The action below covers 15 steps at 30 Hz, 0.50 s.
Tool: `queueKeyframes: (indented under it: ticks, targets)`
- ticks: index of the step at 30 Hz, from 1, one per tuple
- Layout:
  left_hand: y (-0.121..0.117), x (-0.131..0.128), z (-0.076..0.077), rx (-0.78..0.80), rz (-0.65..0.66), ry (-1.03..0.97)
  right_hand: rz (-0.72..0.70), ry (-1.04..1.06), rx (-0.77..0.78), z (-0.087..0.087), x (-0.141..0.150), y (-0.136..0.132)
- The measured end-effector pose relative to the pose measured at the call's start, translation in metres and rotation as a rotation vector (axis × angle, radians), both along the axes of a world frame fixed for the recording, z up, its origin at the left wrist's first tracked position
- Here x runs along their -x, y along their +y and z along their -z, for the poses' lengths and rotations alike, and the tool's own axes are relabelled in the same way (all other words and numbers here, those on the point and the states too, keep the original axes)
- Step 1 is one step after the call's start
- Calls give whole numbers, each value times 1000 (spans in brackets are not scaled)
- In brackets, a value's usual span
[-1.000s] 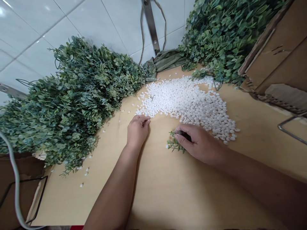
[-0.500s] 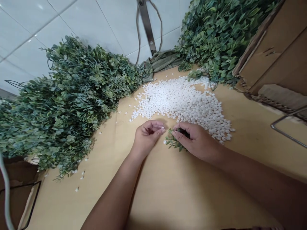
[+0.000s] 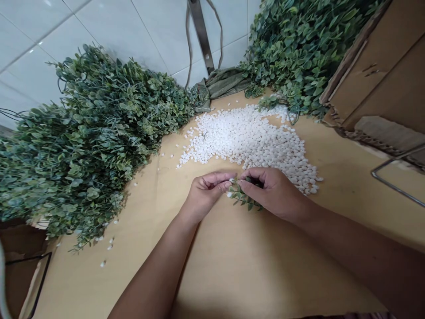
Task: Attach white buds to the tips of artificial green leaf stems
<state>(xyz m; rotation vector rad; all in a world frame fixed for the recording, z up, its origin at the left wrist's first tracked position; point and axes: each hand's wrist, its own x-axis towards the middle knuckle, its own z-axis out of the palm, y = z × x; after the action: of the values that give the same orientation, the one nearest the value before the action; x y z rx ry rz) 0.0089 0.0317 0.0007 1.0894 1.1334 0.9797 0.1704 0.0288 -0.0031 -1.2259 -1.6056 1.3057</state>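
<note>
Between thumb and fingers, my right hand grips a small sprig of artificial greenery, its leaves sticking out toward the left. My left hand pinches a small white bead against a tip of the sprig. Another white bead shows on the sprig just below. The fingertips of both hands nearly meet. Behind them spreads a loose pile of white beads on the tan tabletop. Part of the sprig is hidden inside my right hand.
A large heap of artificial greenery lines the left side, with stray beads near it. More greenery stands at the back right beside a torn cardboard box. A dark green cloth lies against the tiled wall.
My left hand has picked a white bead from the pile's near edge and brought it rightward to the sprig. My right hand has kept its grip on the sprig.
</note>
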Motion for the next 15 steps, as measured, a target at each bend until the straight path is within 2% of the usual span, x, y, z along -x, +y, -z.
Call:
queueKeyframes:
  ticks: [4,15]
  targets:
    - [1,1,2,-32,36,-1,5,0,4,-2,0,0]
    - [2,0,0,8,-23,-46,30,-27,-20,-1,1,-1]
